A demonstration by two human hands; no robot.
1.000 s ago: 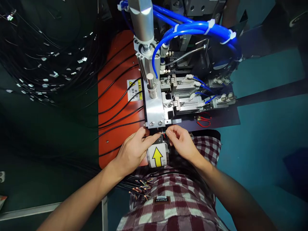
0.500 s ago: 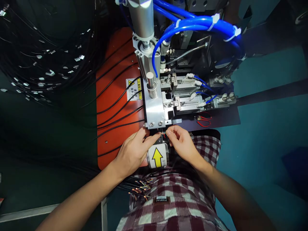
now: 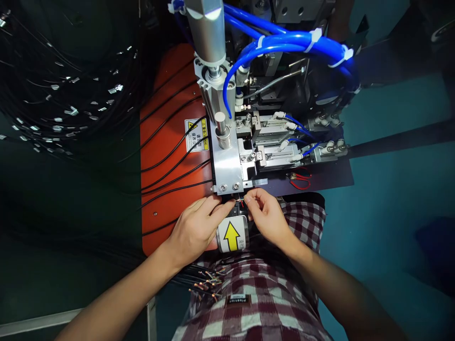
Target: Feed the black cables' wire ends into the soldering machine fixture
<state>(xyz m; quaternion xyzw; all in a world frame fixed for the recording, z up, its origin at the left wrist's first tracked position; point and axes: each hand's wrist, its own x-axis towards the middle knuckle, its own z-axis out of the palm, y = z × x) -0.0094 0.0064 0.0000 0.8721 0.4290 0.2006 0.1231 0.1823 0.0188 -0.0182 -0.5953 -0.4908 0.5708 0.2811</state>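
Up and right of the arrow label (image 3: 232, 236), the right hand (image 3: 267, 215) pinches thin wires (image 3: 241, 200). Left of the label, I cannot tell the left hand's (image 3: 196, 224) grip.

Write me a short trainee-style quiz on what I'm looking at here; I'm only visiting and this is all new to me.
1. Multiple choice: Which way does the yellow arrow point?
A. Towards the person
B. Away from the person
C. To the person's left

2. True or false: Fingers of the left hand and right hand are both close to the thin wires.

3. Fill in: The red-handled tool lies to the person's ____.

Key: 1. B; 2. true; 3. right.
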